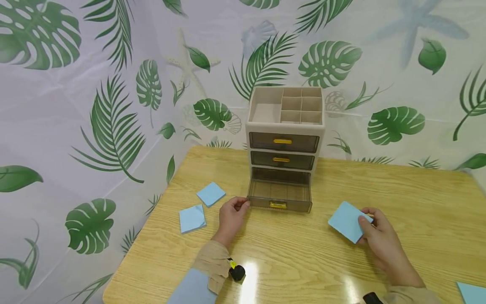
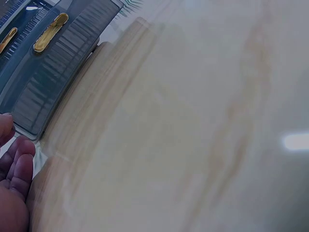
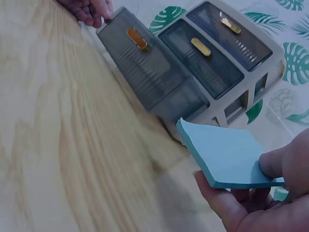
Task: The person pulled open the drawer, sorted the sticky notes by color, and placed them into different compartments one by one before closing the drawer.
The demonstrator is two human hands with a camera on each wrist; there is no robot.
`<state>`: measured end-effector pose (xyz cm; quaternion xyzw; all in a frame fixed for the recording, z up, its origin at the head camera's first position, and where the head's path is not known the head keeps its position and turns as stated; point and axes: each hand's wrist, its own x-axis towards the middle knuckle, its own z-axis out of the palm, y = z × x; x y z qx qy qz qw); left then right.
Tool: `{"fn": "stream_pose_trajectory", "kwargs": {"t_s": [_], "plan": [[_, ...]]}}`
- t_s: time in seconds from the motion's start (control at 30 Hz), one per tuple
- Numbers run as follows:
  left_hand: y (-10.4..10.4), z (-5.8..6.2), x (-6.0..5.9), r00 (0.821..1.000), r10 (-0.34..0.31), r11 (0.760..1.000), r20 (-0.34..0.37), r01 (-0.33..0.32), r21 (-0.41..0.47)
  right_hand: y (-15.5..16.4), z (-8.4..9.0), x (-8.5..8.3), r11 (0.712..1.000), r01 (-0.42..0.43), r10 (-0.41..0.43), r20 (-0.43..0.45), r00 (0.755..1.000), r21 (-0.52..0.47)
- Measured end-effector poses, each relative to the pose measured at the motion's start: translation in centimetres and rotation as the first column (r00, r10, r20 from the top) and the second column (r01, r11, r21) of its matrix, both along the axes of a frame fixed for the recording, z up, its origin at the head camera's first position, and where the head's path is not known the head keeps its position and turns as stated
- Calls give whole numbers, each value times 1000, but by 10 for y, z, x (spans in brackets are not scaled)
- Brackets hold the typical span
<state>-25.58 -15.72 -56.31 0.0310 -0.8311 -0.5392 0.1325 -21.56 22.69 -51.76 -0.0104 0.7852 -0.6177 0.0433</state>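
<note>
A beige desktop organizer with three dark see-through drawers stands at the back of the table, its bottom drawer pulled out. No items show inside that drawer. My left hand grips the front left corner of the bottom drawer with thumb and curled fingers; the right wrist view shows these fingertips at the drawer's corner too. Over the table to the right of the organizer, my right hand holds a pad of blue sticky notes. The thumb lies on top of the pad and the fingers are beneath it.
Two more blue sticky note pads lie left of the organizer, the nearer one with a lifted corner. Another blue pad is cut off at the lower right. The organizer's top has open compartments. A leaf-patterned cloth hangs behind the table.
</note>
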Motion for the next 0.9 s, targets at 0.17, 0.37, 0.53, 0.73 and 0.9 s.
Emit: {"fn": "stream_pose_trajectory", "kwargs": {"t_s": [0.17, 0.37, 0.53, 0.73, 0.9], "plan": [[0, 3, 0, 1000, -6, 1000, 15, 5, 8, -7, 13, -2, 998, -45, 47, 35, 998, -50], [0, 5, 1, 999, -18, 999, 42, 17, 28, -13, 28, -4, 996, -44, 50, 71, 996, -74], [-1, 5, 1, 998, -26, 999, 50, 24, 40, -16, 33, -7, 987, -19, 31, 77, 997, -160], [-2, 2, 0, 997, -34, 998, 62, 31, 47, -17, 35, -10, 961, 4, 10, 49, 999, -277], [-2, 2, 0, 998, -35, 998, 60, 32, 50, -19, 36, -11, 928, 49, -51, 3, 999, -370]]}}
